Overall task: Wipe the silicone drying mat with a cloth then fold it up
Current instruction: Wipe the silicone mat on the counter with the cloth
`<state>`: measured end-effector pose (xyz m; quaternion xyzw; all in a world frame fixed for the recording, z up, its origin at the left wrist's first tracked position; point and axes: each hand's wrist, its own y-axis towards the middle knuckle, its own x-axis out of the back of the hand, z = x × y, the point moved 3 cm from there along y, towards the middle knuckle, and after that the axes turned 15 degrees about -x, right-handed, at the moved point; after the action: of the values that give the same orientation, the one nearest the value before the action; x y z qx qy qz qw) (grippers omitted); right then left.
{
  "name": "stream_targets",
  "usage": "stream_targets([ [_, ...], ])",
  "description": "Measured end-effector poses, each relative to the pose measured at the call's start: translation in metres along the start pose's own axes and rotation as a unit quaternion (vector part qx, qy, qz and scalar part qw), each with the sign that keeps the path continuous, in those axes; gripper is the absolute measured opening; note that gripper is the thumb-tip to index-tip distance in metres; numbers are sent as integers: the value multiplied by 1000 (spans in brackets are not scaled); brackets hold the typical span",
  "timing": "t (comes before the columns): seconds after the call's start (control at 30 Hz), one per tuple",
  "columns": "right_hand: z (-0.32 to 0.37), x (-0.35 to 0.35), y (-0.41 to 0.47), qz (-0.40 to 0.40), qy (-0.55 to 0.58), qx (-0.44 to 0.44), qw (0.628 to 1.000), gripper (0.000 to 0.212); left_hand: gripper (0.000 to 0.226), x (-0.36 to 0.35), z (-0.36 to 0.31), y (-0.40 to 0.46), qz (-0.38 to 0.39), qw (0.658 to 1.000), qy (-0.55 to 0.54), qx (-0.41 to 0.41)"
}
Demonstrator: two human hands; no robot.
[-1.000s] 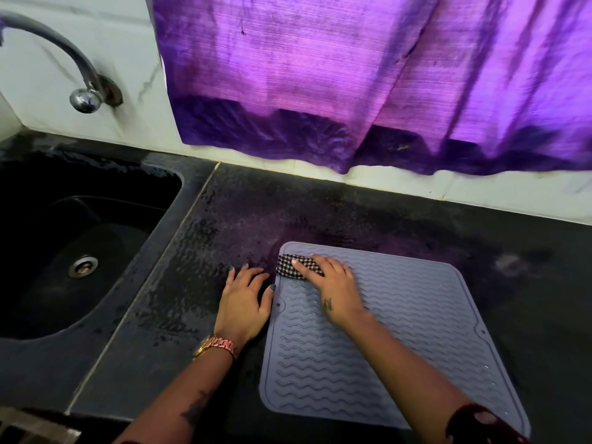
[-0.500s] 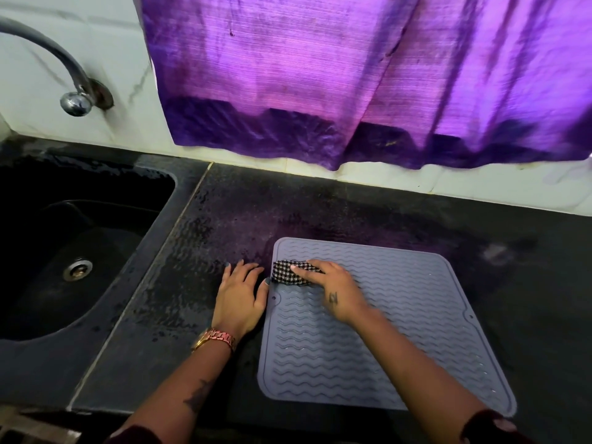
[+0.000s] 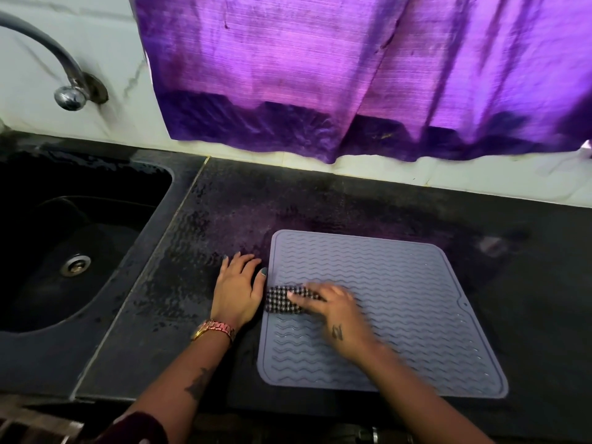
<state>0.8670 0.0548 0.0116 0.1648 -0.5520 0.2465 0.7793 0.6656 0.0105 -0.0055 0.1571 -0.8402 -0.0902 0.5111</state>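
The black countertop [image 3: 336, 200] carries everything here, and the silicone drying mat [image 3: 400, 283] serves as the landmark. The mat lies flat and fully unfolded on the counter, ribbed side up, with its left edge towards the sink [image 3: 64, 251], which sits well to the mat's left. A purple curtain [image 3: 320, 75] hangs on the wall beyond the mat's far edge, and the tap [image 3: 69, 91] is mounted far off to the mat's upper left. The mat is spread open, most likely so the whole surface can be reached in straight passes; folding has not begun.

The left hand [image 3: 235, 291] rests palm-down on the counter just beside the mat's left edge, fingers straight and spread, the thumb tip at or on the mat's rim. It grips nothing; my judgement is that it braces the mat so the rubbing does not drag it sideways. A watch [image 3: 214, 328] sits on that wrist.

The right hand [image 3: 333, 309] is on the mat near its left edge, roughly midway along it. Its fingers lie extended over the checked cloth [image 3: 283, 299], pressing it flat on the ribs rather than bunching it. The hand is motion-blurred, so whether the thumb tucks under the cloth cannot be told. The cloth lies touching the mat, close to the left hand's thumb.
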Motion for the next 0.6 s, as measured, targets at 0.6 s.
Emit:
stream_targets([
  [0.6, 13, -6, -59, -14, 78, 22, 997, 79, 61, -3, 0, -2, 28, 999, 41, -7],
])
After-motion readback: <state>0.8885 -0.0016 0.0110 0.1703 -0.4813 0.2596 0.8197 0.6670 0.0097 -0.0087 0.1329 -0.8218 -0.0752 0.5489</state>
